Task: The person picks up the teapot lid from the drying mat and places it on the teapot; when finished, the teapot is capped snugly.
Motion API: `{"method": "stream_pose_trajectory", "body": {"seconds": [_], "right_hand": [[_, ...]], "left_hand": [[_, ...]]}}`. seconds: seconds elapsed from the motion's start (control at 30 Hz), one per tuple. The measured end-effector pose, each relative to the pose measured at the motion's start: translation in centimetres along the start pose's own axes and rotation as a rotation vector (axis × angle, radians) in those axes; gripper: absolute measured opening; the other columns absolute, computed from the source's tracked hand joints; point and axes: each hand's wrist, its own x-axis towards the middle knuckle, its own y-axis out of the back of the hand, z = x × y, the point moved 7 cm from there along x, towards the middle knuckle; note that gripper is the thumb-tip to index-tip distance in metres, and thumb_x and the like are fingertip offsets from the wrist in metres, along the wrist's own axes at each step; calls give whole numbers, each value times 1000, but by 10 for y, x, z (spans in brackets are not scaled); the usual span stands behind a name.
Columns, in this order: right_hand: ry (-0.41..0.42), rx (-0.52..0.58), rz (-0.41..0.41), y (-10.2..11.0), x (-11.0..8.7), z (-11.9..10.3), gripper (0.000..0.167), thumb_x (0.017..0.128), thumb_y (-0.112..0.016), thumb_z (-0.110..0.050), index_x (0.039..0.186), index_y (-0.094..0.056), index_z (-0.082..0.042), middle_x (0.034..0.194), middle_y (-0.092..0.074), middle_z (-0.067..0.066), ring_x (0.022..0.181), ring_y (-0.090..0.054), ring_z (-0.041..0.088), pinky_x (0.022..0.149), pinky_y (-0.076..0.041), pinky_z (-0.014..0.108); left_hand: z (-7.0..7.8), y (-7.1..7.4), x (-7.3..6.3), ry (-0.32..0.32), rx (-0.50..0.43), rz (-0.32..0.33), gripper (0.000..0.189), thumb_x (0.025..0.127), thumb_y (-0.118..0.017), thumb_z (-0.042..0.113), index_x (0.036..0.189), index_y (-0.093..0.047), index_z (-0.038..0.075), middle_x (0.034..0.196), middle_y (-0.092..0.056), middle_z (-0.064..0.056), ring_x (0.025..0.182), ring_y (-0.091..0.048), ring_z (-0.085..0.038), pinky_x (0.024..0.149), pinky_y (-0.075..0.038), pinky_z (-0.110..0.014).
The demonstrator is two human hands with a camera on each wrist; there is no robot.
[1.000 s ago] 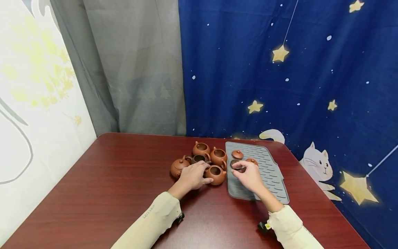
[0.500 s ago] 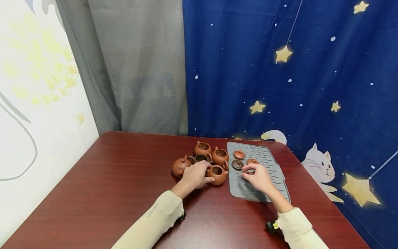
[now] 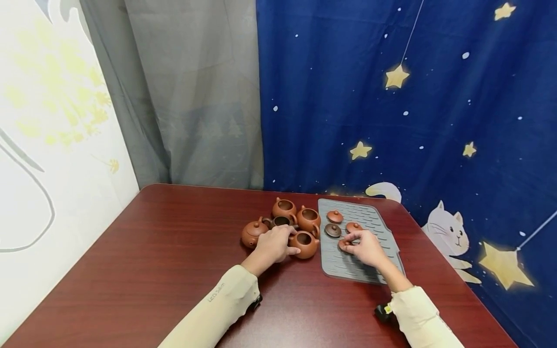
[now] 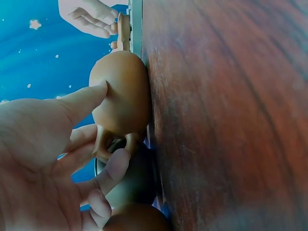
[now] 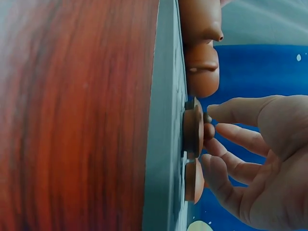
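Note:
My left hand (image 3: 273, 242) grips a reddish-brown teapot (image 3: 304, 244) that has no lid on. In the left wrist view its thumb presses on the pot's side, and other fingers lie about the handle (image 4: 102, 145). My right hand (image 3: 366, 247) has its fingertips at the knob of a brown lid (image 3: 344, 245), which lies on the grey mat (image 3: 328, 263). Thumb and fingers stand on either side of this knob (image 5: 209, 131) in the right wrist view. A dark lid (image 3: 333, 230) and two reddish lids (image 3: 335, 216) lie close by on the mat.
Behind and left of the gripped pot stand two open reddish teapots (image 3: 284, 208) and an open dark teapot (image 3: 281, 222). A lidded teapot (image 3: 253, 234) is left of my left hand. The dark red table (image 3: 183, 232) runs back to curtains (image 3: 204, 96).
My right hand has left the dark lid on the mat and moved right and nearer, setting a brown lid down there. The left hand stays on its teapot.

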Motion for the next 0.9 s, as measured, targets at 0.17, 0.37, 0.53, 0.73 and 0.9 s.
{"method": "stream_pose_trajectory", "body": {"seconds": [0.17, 0.37, 0.53, 0.73, 0.9], "right_hand": [[25, -38, -3, 1, 2, 1, 13, 82, -80, -8, 93, -77, -4, 95, -72, 9, 96, -64, 31, 78, -50, 44], [15, -50, -16, 0, 3, 2, 9, 82, -79, -6, 91, -79, -5, 99, -72, 12, 97, -63, 31, 74, -49, 41], [2, -45, -16, 1, 4, 2, 7, 83, -78, -6, 90, -79, -6, 101, -71, 13, 97, -62, 32, 71, -47, 37], [11, -46, 3, 1, 3, 0, 5, 82, -79, -7, 87, -79, -7, 93, -73, 8, 95, -63, 31, 73, -47, 38], [42, -45, 30, 1, 2, -4, 4, 81, -80, -5, 84, -79, -7, 90, -73, 7, 95, -65, 31, 80, -49, 45]], "left_hand": [[0, 0, 0, 6, -7, -1, 50, 81, -79, 49, 125, -65, 31, 130, -61, 9, 101, -66, -22, 71, -51, -44], [-1, 0, 1, 15, -16, -4, 49, 81, -79, 48, 125, -66, 30, 129, -61, 9, 102, -65, -21, 71, -51, -43], [-1, 2, 1, 21, -11, -3, 48, 81, -79, 49, 124, -65, 31, 128, -62, 8, 102, -66, -21, 73, -52, -44], [-1, 1, 0, 25, -24, -4, 47, 81, -79, 47, 123, -66, 31, 126, -63, 8, 102, -66, -21, 73, -51, -44], [-1, 2, 0, 24, -32, -1, 45, 81, -79, 47, 121, -67, 30, 125, -63, 8, 100, -66, -20, 70, -51, -41]]}}
